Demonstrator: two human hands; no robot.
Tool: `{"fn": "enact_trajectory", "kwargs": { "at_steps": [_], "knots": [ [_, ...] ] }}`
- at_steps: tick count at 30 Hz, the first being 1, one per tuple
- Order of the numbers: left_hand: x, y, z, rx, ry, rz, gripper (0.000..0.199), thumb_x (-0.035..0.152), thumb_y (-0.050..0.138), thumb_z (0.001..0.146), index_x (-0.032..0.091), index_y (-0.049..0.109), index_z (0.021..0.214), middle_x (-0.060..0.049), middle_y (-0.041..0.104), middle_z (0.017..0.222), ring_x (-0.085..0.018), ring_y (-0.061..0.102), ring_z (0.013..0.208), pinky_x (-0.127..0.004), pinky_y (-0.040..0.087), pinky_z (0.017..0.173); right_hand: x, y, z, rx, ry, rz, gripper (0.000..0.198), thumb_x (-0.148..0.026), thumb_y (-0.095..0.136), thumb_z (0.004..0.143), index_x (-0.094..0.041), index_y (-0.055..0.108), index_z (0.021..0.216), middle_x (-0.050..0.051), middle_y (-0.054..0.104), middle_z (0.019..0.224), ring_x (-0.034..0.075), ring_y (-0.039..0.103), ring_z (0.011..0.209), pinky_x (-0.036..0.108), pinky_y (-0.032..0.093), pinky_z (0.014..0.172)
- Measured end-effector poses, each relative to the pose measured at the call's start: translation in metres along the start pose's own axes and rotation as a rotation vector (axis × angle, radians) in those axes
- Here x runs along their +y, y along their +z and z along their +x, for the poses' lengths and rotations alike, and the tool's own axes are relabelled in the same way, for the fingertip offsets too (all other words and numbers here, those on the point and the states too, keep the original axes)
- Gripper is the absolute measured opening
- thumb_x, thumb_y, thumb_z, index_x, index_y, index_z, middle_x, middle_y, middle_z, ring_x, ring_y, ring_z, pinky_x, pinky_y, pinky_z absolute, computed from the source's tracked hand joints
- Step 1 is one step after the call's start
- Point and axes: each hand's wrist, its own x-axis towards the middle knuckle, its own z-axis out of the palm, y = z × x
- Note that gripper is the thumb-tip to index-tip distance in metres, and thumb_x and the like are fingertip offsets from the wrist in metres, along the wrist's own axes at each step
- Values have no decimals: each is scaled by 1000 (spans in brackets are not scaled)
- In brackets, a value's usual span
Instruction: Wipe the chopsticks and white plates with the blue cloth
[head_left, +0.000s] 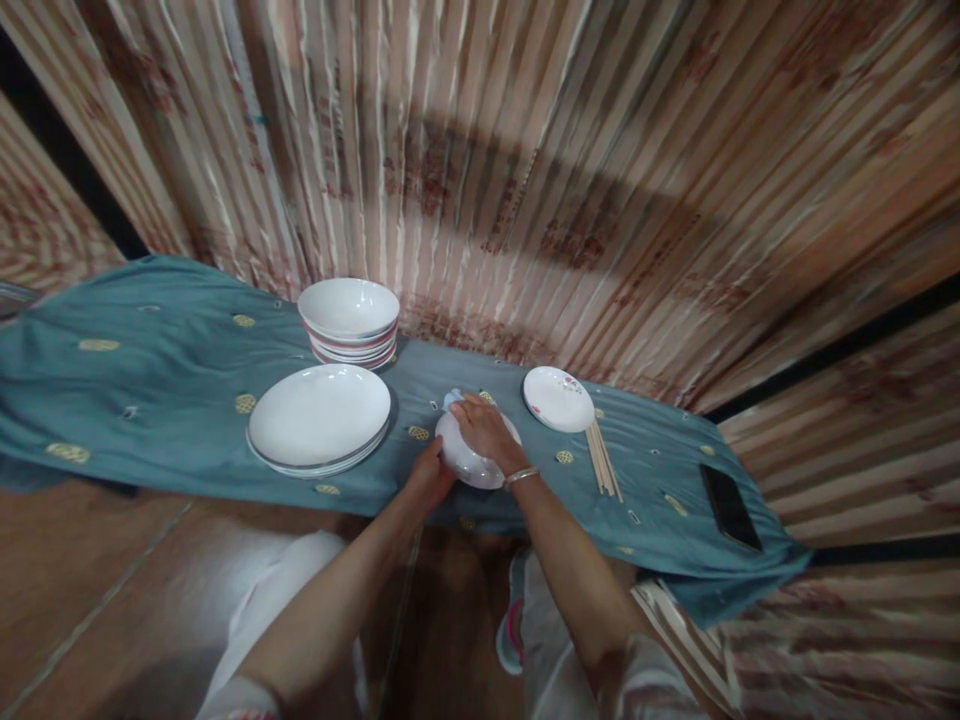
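Note:
A white bowl (478, 474) is near the front edge of the cloth-covered table, between my two hands. My left hand (433, 474) grips its left rim, fingers partly hidden behind it. Across the bowl lies my right hand (486, 430), its fingers pressing a pale blue cloth (452, 398) against the surface; most of that cloth is covered by the fingers. Whether the bowl is upright or turned over I cannot tell. To the right sits a small white plate (556, 398) with a floral print, and several wooden chopsticks (602, 460) lie beside it.
Left of my hands stand a stack of large white plates (322, 415) and, behind it, a stack of white bowls (349, 310) with red bands. A black phone (730, 507) lies at the right end of the green tablecloth (180, 400). A striped curtain (480, 180) hangs behind.

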Motion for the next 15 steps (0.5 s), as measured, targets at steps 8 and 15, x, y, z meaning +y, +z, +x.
{"fn": "enact_trajectory", "kwargs": {
  "at_steps": [8,15],
  "knots": [
    [1,0,-2,12,11,41,42,17,39,93,5,49,132,-16,68,115,-22,63,107,-30,50,92,41,-5,-20,79,239,280,37,-30,33,96,-18,67,103,12,69,108,22,60,107,40,43,101],
    [2,-3,0,28,-15,62,39,17,41,93,8,52,129,-12,72,99,-20,66,98,-29,52,88,40,-4,-62,208,495,413,51,-40,26,96,-12,61,119,15,60,126,24,52,121,42,36,108]
  ]
}}
